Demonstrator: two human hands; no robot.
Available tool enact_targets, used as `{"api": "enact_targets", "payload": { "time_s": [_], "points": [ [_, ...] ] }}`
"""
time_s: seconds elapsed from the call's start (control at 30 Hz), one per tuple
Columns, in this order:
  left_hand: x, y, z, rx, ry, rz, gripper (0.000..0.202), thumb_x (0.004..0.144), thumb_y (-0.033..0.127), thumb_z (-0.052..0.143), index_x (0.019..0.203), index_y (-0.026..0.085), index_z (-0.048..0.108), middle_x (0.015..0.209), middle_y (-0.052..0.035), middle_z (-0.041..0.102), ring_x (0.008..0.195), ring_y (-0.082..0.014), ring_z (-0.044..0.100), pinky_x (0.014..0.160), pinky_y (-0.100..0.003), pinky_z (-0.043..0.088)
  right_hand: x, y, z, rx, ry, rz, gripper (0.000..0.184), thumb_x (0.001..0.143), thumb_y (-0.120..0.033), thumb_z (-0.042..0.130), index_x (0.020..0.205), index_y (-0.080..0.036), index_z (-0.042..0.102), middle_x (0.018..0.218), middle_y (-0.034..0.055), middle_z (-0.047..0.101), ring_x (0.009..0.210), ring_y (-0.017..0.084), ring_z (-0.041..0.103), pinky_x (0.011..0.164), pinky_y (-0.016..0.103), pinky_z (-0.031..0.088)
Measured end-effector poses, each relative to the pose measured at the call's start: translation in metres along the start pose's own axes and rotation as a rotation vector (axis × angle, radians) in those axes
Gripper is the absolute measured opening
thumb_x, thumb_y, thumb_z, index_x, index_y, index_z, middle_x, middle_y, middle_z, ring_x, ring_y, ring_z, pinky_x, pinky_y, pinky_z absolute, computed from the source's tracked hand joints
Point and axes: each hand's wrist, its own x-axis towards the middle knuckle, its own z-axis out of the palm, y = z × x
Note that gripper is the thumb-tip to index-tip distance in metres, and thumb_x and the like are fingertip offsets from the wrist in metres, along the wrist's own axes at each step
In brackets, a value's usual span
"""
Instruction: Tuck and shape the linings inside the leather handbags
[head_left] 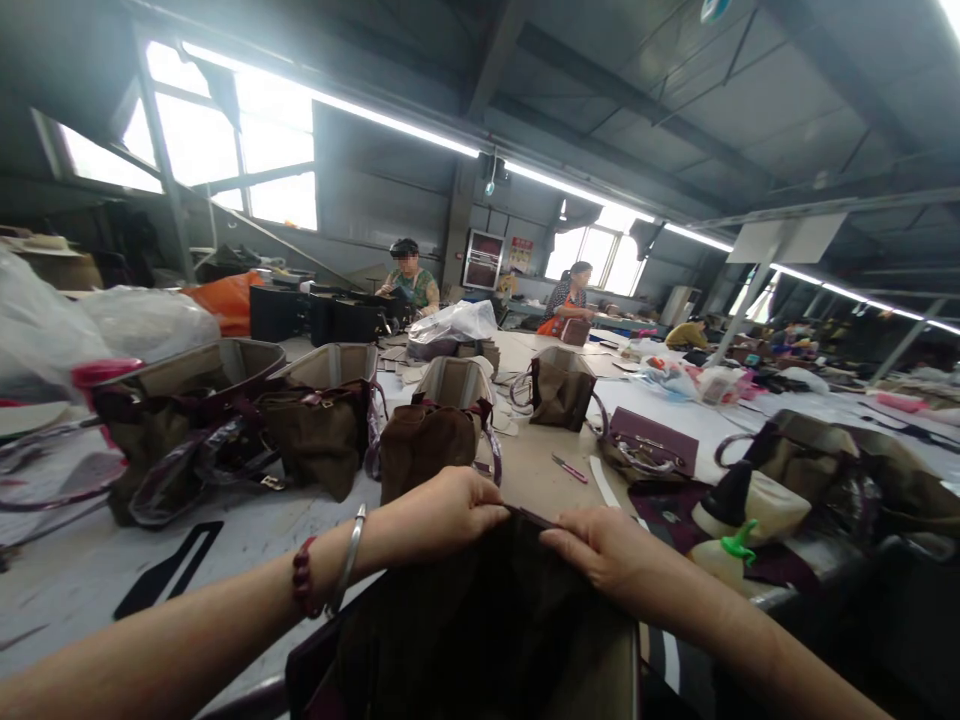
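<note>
A dark brown handbag [480, 620] with a pale inner edge stands close in front of me, its lower part cut off by the frame. My left hand [469, 500] pinches its top edge from the left, thumb and fingers closed. From the right, my right hand [592, 540] grips the same edge a short way along. The two hands are apart, with a bit of dark rim showing between them. Just beyond my left hand stands a brown handbag [431, 445], open at the top. Shadow hides detail inside the bag I hold.
More unfinished bags [315, 430] line the table to the left. Ahead lie a small pink-handled knife [571, 468] and a purple flap piece [652, 440]. A bottle with a green nozzle [731, 555] stands right. A black strip [169, 570] lies left. Co-workers [412, 280] sit farther back.
</note>
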Motion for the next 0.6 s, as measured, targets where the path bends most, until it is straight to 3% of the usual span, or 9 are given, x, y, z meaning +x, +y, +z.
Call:
{"api": "enact_targets", "payload": {
  "time_s": [0.13,0.23,0.4,0.53,0.6],
  "points": [
    [0.001,0.007,0.003,0.088,0.048,-0.002,0.030,0.077,0.031,0.040,0.073,0.012,0.063,0.064,-0.0012,0.059,0.058,-0.0112,0.048,0.051,-0.019,0.032,0.000,0.008,0.000,-0.056,0.047,-0.012,0.030,0.083,-0.032,0.036,0.068,-0.017,0.057,0.058,0.0023,0.057,0.053,0.012,0.049,0.049,0.021,0.030],
    [0.002,0.008,0.006,0.091,0.063,-0.013,0.030,0.077,0.031,0.040,0.073,0.011,0.062,0.064,-0.0014,0.058,0.058,-0.0116,0.048,0.051,-0.019,0.032,-0.005,0.012,-0.003,-0.055,0.040,-0.049,0.030,0.083,-0.037,0.038,0.071,-0.018,0.059,0.059,0.0013,0.057,0.053,0.012,0.049,0.048,0.020,0.030],
    [0.006,0.018,0.018,0.096,0.082,-0.003,0.032,0.078,0.032,0.039,0.078,0.012,0.063,0.064,-0.0012,0.058,0.058,-0.0114,0.049,0.052,-0.020,0.033,-0.021,0.012,-0.009,-0.032,0.015,0.015,0.025,0.081,-0.034,0.044,0.073,-0.017,0.061,0.061,0.0018,0.059,0.058,0.013,0.052,0.052,0.020,0.032],
    [0.007,0.056,0.012,0.151,0.104,0.085,0.041,0.079,0.040,0.038,0.069,0.010,0.063,0.055,-0.0002,0.053,0.054,-0.0104,0.045,0.048,-0.019,0.031,-0.041,0.027,-0.008,0.034,0.214,0.115,0.028,0.084,-0.031,0.038,0.084,-0.015,0.061,0.073,0.0048,0.061,0.071,0.016,0.055,0.064,0.023,0.036],
    [0.006,0.074,-0.002,0.077,0.097,0.196,0.043,0.079,0.044,0.037,0.078,0.010,0.064,0.064,-0.0001,0.057,0.060,-0.0111,0.049,0.053,-0.018,0.034,-0.058,0.040,-0.005,0.176,0.348,0.218,0.034,0.085,-0.035,0.034,0.090,-0.015,0.060,0.080,0.0050,0.062,0.077,0.018,0.055,0.068,0.025,0.039]
  ]
}}
